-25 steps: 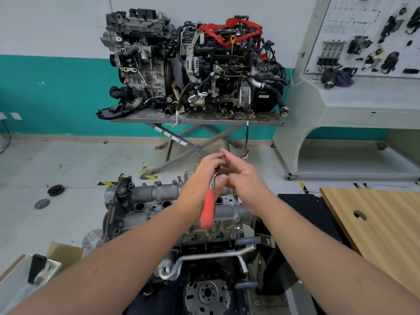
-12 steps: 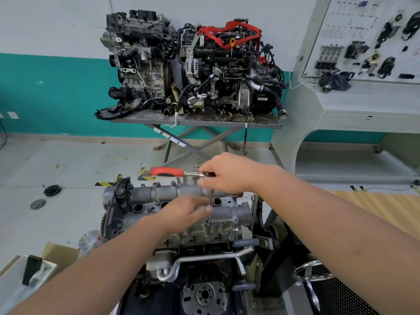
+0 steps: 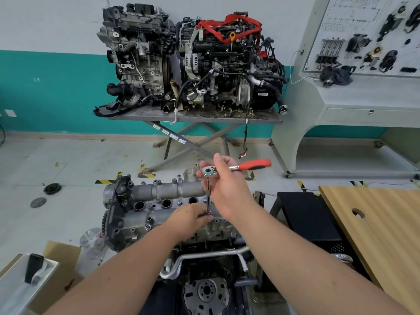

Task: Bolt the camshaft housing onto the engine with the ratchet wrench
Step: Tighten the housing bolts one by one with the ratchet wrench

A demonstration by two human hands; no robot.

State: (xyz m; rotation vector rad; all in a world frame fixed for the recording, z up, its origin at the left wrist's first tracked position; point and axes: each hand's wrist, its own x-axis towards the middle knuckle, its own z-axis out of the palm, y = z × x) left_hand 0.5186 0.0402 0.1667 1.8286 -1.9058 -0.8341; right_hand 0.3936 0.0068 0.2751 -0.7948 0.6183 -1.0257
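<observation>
Head view: my right hand [image 3: 223, 180] grips the wrench [image 3: 236, 168] head, its red handle swung from left to right; my left hand [image 3: 193, 215] pinches the extension's foot on the housing [image 3: 159, 201].

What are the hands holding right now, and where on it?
The right hand grips the ratchet wrench at its head end. The left hand pinches the lower end of its extension bar, at the camshaft housing.

left hand [image 3: 193, 215]: low, fingers curled, pinching | right hand [image 3: 223, 178]: raised, gripping, forearm extended
</observation>
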